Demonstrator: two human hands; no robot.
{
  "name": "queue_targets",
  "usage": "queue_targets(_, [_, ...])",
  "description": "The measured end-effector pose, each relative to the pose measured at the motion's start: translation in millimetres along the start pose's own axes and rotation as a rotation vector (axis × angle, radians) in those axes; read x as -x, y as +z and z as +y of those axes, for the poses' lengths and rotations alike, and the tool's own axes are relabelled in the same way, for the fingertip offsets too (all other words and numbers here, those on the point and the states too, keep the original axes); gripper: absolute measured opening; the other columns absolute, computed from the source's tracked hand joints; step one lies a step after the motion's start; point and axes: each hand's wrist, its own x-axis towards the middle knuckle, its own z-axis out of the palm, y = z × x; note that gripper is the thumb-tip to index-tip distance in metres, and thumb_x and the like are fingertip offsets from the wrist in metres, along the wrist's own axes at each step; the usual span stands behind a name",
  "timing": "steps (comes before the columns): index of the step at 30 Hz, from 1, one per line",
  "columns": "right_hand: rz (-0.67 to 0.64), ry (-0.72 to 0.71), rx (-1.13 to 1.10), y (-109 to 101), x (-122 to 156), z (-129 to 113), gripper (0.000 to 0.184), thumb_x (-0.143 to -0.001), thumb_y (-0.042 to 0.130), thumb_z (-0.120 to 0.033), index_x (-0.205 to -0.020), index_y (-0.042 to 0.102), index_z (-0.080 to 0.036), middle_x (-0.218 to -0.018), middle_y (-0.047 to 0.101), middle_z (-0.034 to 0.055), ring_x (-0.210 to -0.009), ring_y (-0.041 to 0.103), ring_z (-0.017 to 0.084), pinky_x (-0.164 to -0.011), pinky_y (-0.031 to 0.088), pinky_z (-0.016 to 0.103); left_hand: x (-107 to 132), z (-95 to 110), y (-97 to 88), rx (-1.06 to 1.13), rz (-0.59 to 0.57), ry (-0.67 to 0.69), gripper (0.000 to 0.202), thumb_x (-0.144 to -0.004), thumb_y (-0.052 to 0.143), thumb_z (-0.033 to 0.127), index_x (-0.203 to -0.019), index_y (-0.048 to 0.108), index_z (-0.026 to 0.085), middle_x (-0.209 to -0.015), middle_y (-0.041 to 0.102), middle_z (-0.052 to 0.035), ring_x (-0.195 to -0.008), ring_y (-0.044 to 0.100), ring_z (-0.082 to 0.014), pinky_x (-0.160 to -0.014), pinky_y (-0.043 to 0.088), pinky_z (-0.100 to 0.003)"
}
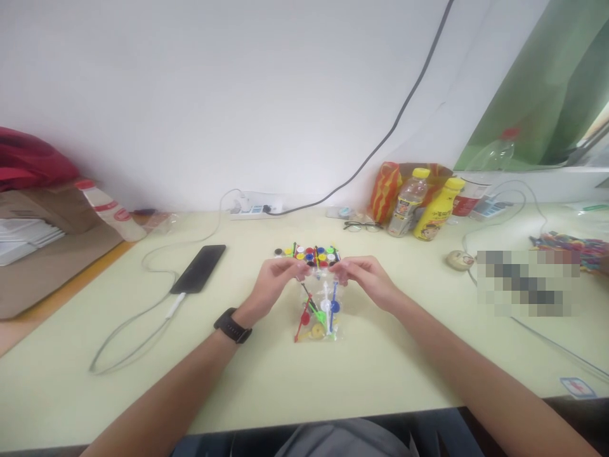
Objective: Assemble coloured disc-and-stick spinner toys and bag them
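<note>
A clear plastic bag hangs between my two hands over the table. Inside it are several coloured arrow-shaped plastic pieces with round discs, in red, green, white, blue and yellow. My left hand, with a black watch on its wrist, pinches the bag's upper left corner. At the upper right corner, my right hand has thumb and finger closed on the plastic. Just beyond the hands lies a group of small coloured discs and arrow pieces, partly hidden by the fingers and the bag.
Left of my hands lies a black phone on a white cable. Two yellow-capped bottles stand behind to the right, near glasses and a power strip. A round beige object and a colourful bundle are farther right.
</note>
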Motion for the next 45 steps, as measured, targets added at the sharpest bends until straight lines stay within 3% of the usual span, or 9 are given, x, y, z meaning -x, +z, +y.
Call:
queue_targets(3, [0.029, -0.025, 0.046, 3.5, -0.4, 0.2, 0.033, -0.083, 0.081, -0.047, -0.099, 0.080, -0.019, -0.077, 0.069, 0.0032, -0.068, 0.059, 0.015, -0.069, 0.051, 0.033, 0.7, -1.1, 2.9, -0.035, 0.051, 0.001, 0.024, -0.079, 0.088, 0.035, -0.093, 0.079, 0.017, -0.086, 0.077, -0.0061, -0.080, 0.069, -0.0178, -0.076, 0.056, -0.028])
queue_targets(8, [0.067, -0.020, 0.046, 4.0, -2.4, 3.4, 0.038, -0.079, 0.084, -0.048, -0.102, 0.078, -0.018, -0.077, 0.071, 0.0029, -0.068, 0.063, 0.016, -0.069, 0.053, 0.033, -0.5, -2.2, 4.2, -0.044, 0.061, -0.002, 0.040, -0.077, 0.089, 0.036, -0.111, 0.076, 0.018, -0.084, 0.076, -0.0039, -0.079, 0.070, -0.0170, -0.077, 0.058, -0.029])
queue_targets(12, [0.093, -0.028, 0.080, 3.5, -2.0, 2.8, 0.035, -0.079, 0.084, -0.049, -0.096, 0.078, -0.019, -0.079, 0.073, 0.0046, -0.068, 0.064, 0.016, -0.068, 0.054, 0.033, -1.9, -3.3, 3.2, -0.061, 0.073, -0.026, 0.037, -0.076, 0.090, 0.039, -0.104, 0.080, 0.017, -0.093, 0.079, -0.0079, -0.084, 0.072, -0.0203, -0.077, 0.060, -0.031])
queue_targets(17, [0.086, -0.036, 0.080, 3.7, -1.2, -0.5, 0.034, -0.079, 0.084, -0.049, -0.094, 0.078, -0.019, -0.079, 0.074, 0.0044, -0.067, 0.063, 0.016, -0.067, 0.054, 0.032, -3.3, -2.9, -0.6, -0.093, 0.069, -0.041, 0.031, -0.075, 0.090, 0.041, -0.092, 0.082, 0.016, -0.087, 0.079, -0.0082, -0.076, 0.071, -0.0197, -0.072, 0.060, -0.031])
queue_targets(25, [0.046, -0.012, 0.089, 0.8, -1.3, -2.0, 0.033, -0.076, 0.087, -0.045, -0.095, 0.079, -0.019, -0.082, 0.074, 0.0045, -0.073, 0.065, 0.017, -0.070, 0.053, 0.033, -5.4, -3.4, -5.3, -0.101, 0.034, -0.055, 0.032, -0.076, 0.089, 0.042, -0.093, 0.082, 0.016, -0.087, 0.080, -0.0091, -0.075, 0.072, -0.0190, -0.072, 0.060, -0.031])
queue_targets(31, [0.070, -0.009, 0.069, -0.6, -2.4, -0.2, 0.029, -0.077, 0.085, -0.043, -0.091, 0.079, -0.019, -0.079, 0.073, 0.0039, -0.068, 0.061, 0.015, -0.067, 0.051, 0.032, -3.1, -3.8, -6.2, -0.089, -0.075, -0.067, 0.033, -0.077, 0.089, 0.038, -0.102, 0.080, 0.017, -0.105, 0.080, -0.0112, -0.097, 0.075, -0.0245, -0.089, 0.061, -0.036])
queue_targets(40, [0.088, 0.032, 0.054, -2.0, -3.5, 0.8, 0.020, -0.077, 0.081, -0.037, -0.088, 0.084, -0.020, -0.078, 0.074, 0.0051, -0.070, 0.060, 0.017, -0.067, 0.049, 0.033, -5.7, -3.4, -5.5, -0.121, -0.058, -0.023, 0.025, -0.081, 0.084, 0.039, -0.095, 0.082, 0.018, -0.097, 0.080, -0.0094, -0.088, 0.074, -0.0223, -0.081, 0.060, -0.033])
queue_targets(45, [0.062, 0.005, 0.069, -2.2, -2.6, -0.3, 0.018, -0.079, 0.078, -0.036, -0.087, 0.085, -0.021, -0.082, 0.075, 0.0057, -0.073, 0.060, 0.018, -0.070, 0.049, 0.034, -2.5, 0.9, -4.3, -0.106, -0.030, -0.045, 0.021, -0.081, 0.084, 0.036, -0.094, 0.085, 0.019, -0.093, 0.081, -0.0094, -0.092, 0.075, -0.0252, -0.084, 0.060, -0.034])
